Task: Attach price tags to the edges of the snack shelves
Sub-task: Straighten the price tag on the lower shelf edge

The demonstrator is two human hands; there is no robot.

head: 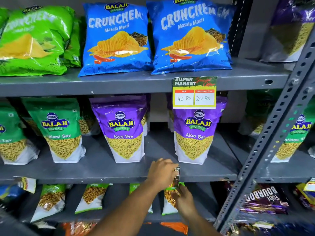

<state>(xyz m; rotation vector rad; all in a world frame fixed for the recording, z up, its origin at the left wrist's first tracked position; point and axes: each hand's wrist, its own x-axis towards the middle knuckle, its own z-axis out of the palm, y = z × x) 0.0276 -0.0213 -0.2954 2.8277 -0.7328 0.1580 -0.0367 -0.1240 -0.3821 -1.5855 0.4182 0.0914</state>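
A price tag [194, 92] reading 40 Rs and 20 Rs hangs from the front edge of the upper grey shelf [119, 85], below the blue Crunchem bags. At the front edge of the middle shelf [102, 178], both hands hold a second price tag [177, 176], seen edge-on. My left hand [162, 174] grips its top against the shelf edge, just below a purple Aloo Sev pouch [196, 133]. My right hand [184, 200] pinches the tag's lower end from beneath.
Green and blue chip bags [117, 38] fill the upper shelf; green and purple sev pouches [122, 128] stand on the middle one. Smaller pouches [92, 196] sit on the lower shelf. A perforated grey upright [272, 133] runs diagonally at the right, with biscuit packs [262, 198] beyond.
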